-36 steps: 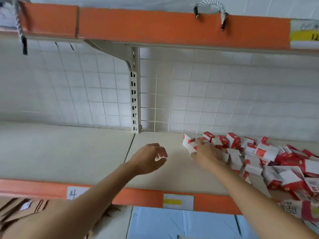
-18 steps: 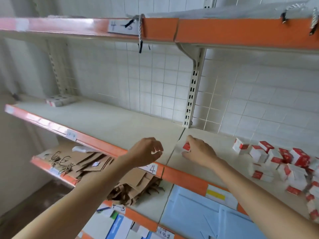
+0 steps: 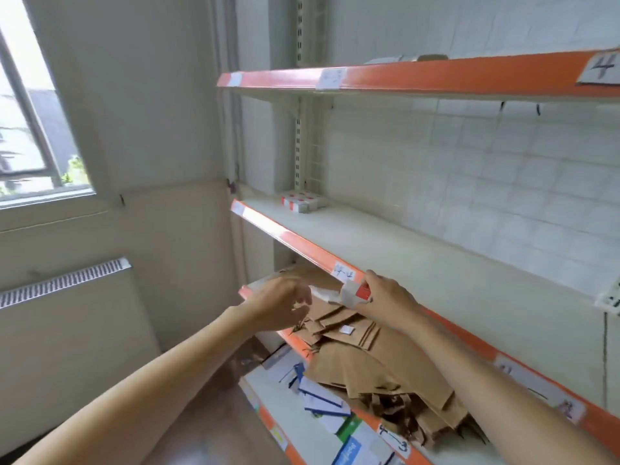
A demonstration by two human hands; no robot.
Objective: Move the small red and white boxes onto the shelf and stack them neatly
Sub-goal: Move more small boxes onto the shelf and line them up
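Orange-edged shelf (image 3: 436, 263) runs along tiled wall. Small red and white box (image 3: 356, 293) pinched in right hand (image 3: 385, 293) at the front lip — light, crushable card; hold by flat faces. Left hand (image 3: 281, 303) loosely curled, holding nothing. Stacked boxes (image 3: 302, 202) sit at far end.

Bright window (image 3: 30, 129), white radiator (image 3: 63, 283), pale walls (image 3: 151, 112)

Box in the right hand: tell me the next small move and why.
Probably carry it up and leftward along the shelf to the stacked boxes at its far end. The right hand pinches a red and white box at the shelf's front edge, well short of that stack; the left hand holds nothing.
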